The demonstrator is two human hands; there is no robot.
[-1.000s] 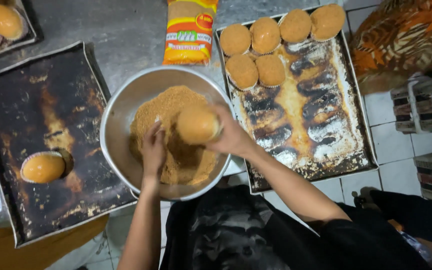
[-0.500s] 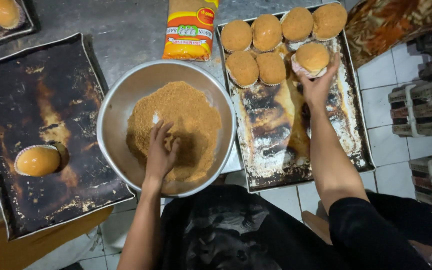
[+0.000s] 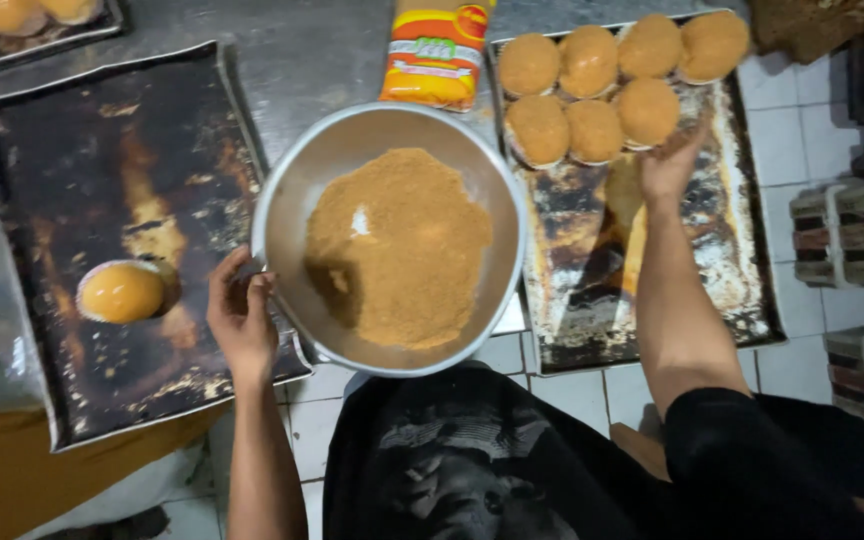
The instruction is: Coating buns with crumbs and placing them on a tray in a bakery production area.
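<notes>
Breadcrumbs, a fine orange-brown heap (image 3: 397,245), fill the round shiny metal bowl (image 3: 292,190) that sits at the near edge of the grey metal surface (image 3: 302,60), right in front of the person's black-clothed body. At the bowl's left rim the left hand (image 3: 242,320) rests with loosely curled fingers, touching the rim and grasping nothing that shows. It lies over the near right corner of the dark, scorched baking tray (image 3: 52,160) on the left, where one smooth glossy yellow bun (image 3: 122,292) sits alone, near that hand but apart from it. On the other side of the bowl the right forearm reaches up over the stained, flour-streaked baking tray (image 3: 722,260) on the right. There the right hand (image 3: 667,165) is open with fingers spread, its fingertips touching the nearest crumb-coated round bun (image 3: 647,112). That bun ends the lower row of three; four more coated buns (image 3: 617,50) line the tray's far edge. Beyond the bowl lies an orange and yellow plastic packet (image 3: 437,50), touching its far rim. At the far left corner, another tray of glossy buns (image 3: 12,20) is partly in view
</notes>
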